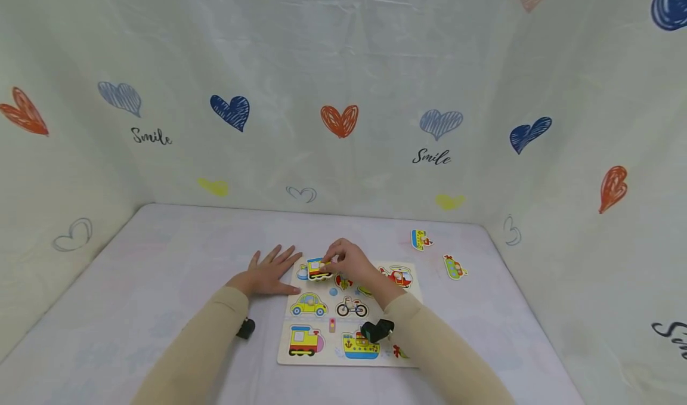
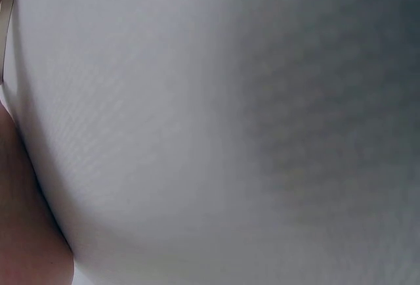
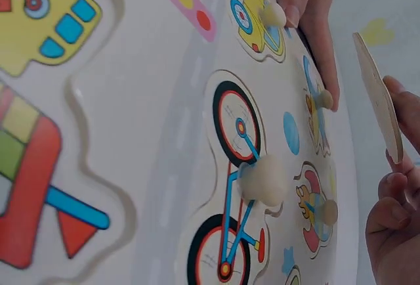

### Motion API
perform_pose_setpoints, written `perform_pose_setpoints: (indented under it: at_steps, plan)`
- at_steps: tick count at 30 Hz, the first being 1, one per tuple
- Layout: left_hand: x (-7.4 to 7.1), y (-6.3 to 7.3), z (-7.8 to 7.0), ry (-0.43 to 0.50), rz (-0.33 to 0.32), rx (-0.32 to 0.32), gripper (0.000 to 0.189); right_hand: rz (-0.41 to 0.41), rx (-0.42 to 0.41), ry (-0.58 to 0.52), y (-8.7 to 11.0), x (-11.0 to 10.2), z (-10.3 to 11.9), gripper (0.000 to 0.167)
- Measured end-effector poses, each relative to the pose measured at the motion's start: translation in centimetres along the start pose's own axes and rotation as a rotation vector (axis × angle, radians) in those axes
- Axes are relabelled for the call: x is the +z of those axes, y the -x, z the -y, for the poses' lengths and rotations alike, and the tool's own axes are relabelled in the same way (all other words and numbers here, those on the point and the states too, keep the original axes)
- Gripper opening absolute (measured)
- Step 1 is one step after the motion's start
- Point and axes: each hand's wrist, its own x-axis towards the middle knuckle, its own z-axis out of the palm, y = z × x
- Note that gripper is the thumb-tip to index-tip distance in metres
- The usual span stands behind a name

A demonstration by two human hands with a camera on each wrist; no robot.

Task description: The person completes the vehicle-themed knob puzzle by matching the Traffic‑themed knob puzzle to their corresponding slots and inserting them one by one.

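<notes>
A wooden peg puzzle board [image 1: 283, 357] with printed vehicles lies on the table. My right hand [image 1: 351, 262] pinches a train puzzle piece [image 1: 316, 268] above the board's far left part. In the right wrist view that piece, a thin wooden plate [image 3: 377, 98], appears nearly edge-on, raised off the board beside the right hand [image 3: 400, 213]. Flat at the board's left edge rests my left hand [image 1: 266, 275], fingers spread and thumb over the edge. A yellow car [image 1: 308, 305] and a bicycle [image 3: 230, 219] with a round wooden knob sit in the board. The left wrist view shows mostly blurred pale surface.
To the right of the board lie two loose pieces, a ship [image 1: 420, 240] and a green and yellow one [image 1: 454, 267]. Train [image 1: 304, 340] and ship [image 1: 354, 350] pictures show along the board's near side. A heart-printed curtain [image 1: 376, 172] hangs behind the table.
</notes>
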Motion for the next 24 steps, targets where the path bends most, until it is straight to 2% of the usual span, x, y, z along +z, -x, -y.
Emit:
perform_pose_setpoints:
  at_steps: [4, 16, 19, 24]
  plan:
    - [0.1, -0.1, 0.1, -0.016, -0.002, -0.005, 0.095, 0.034, -0.041, 0.003, 1.0, 0.3, 0.1, 0.006]
    - [0.4, -0.3, 0.3, -0.028, -0.008, -0.008, 0.095, 0.104, -0.072, -0.049, 4.3, 1.0, 0.2, 0.004]
    - [0.4, -0.3, 0.3, -0.028, -0.002, -0.012, 0.095, 0.125, -0.065, -0.076, 5.0, 1.4, 0.2, 0.005]
    - [0.2, -0.1, 0.1, -0.018, 0.004, -0.017, 0.095, 0.154, -0.001, -0.141, 6.0, 2.3, 0.1, 0.005]
